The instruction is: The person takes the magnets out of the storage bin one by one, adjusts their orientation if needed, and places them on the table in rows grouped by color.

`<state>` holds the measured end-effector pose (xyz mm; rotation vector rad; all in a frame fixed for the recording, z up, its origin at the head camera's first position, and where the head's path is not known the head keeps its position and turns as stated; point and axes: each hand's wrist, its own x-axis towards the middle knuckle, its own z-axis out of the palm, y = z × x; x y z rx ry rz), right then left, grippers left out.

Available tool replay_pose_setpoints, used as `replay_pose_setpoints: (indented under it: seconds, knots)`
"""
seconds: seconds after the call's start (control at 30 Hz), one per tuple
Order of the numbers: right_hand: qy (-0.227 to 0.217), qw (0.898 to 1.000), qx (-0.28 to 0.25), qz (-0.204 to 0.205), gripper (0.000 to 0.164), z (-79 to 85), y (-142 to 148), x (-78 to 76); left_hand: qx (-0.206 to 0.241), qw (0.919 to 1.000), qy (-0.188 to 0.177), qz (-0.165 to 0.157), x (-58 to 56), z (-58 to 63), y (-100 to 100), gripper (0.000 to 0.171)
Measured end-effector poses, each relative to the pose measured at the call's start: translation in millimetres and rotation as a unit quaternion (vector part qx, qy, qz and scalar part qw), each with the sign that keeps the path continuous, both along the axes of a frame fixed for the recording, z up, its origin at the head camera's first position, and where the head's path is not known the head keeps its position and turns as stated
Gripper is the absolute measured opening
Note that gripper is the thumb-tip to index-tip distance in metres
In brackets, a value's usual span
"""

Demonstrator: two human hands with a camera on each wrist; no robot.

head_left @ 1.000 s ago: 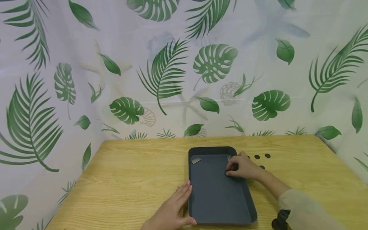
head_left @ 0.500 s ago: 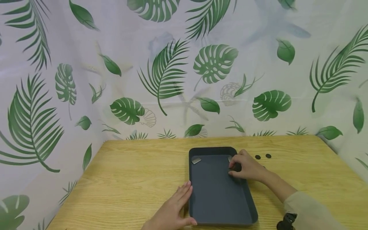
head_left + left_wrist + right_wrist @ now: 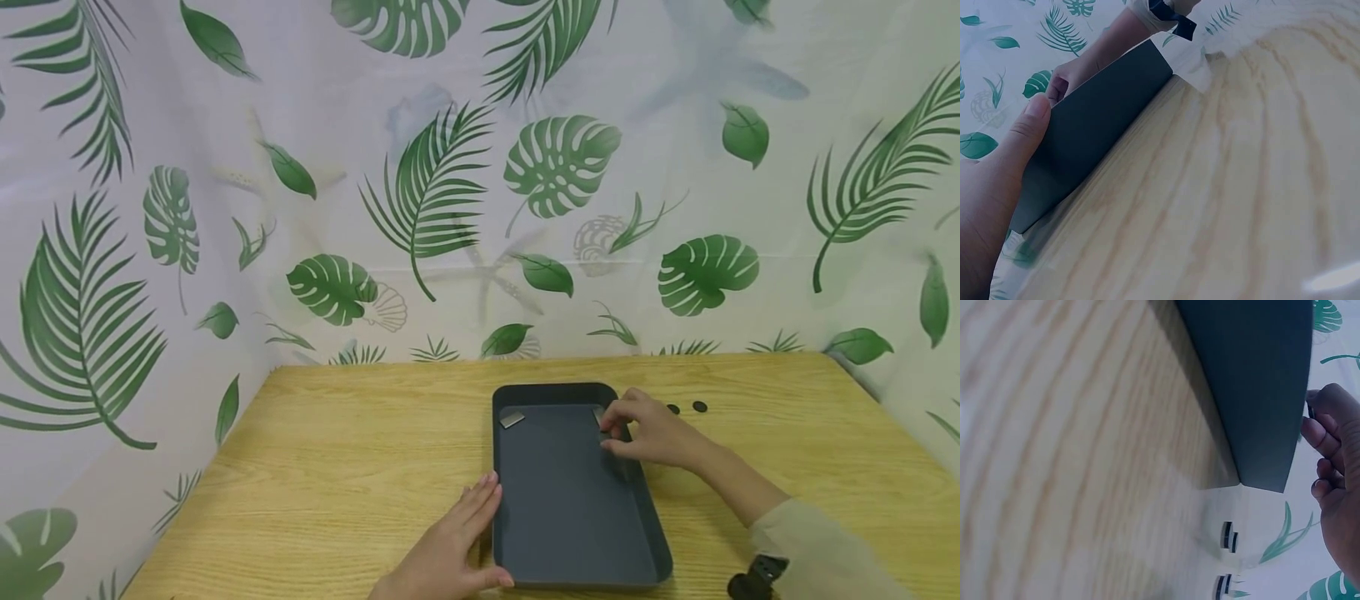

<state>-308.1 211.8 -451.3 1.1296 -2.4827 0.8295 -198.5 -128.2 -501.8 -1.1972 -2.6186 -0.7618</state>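
Across the head view, a plain dark grey tray (image 3: 570, 517) lies on your wooden table (image 3: 337, 467), its long sides running away from you. With the tray's middle as the clock's centre, your left hand (image 3: 453, 537) is between eight and nine o'clock, fingers straight against the long wall, thumb set apart at the near corner. Your right hand (image 3: 648, 429) is near two, at the rim, thumb and fingers curled towards each other. Inside, a silvery piece (image 3: 512, 419) lies between ten and eleven; a second silvery strip (image 3: 599, 417) shows past twelve, partly hidden by your fingers. Outside at two, black discs (image 3: 700, 407) rest on the wood. A leaf-print cloth (image 3: 450, 192) hangs behind.

From the left wrist, your left thumb touches the tray wall towards nine o'clock; your right hand shows beyond the rim, between ten and eleven.

From the right wrist, your right thumb and finger pinch a small black piece (image 3: 1311, 412) between two and three o'clock, just beside the rim. Discs show edge-on towards five.
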Motion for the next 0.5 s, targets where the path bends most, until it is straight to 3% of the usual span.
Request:
replay_pose_setpoints:
  seconds: [0.5]
  knots:
    - [-0.055,0.998,-0.021,-0.01,0.018,11.0,14,6.5,0.004,0.9999,0.007,-0.007,-0.3,0.0,-1,0.095]
